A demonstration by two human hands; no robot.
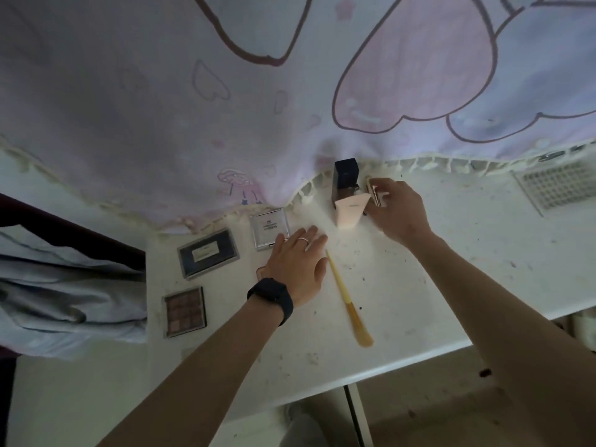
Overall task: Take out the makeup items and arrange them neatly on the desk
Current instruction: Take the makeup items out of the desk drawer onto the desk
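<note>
Since six items already sit on the surface (451, 269), I'd judge the task mostly done; no bag in view, so can't tell what's left. Ref = dark bottle (345, 182): pink tube (350, 209) right in front, white compact (269, 229), dark case (208, 253), eyeshadow palette (184, 311) off to its left, brush (346, 301) nearer me. R hand (400, 211) fingers (392, 188) + thumb pinch gold lipstick (375, 195) just right of bottle. L hand (298, 266) lies flat near-left of bottle, fingers straight, holding nothing.

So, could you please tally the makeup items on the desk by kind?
Flat cases: 3
Brush: 1
Dark bottle: 1
Pink tube: 1
Gold tube: 1
Total: 7, plus a pink item mostly hidden under the left hand.
</note>
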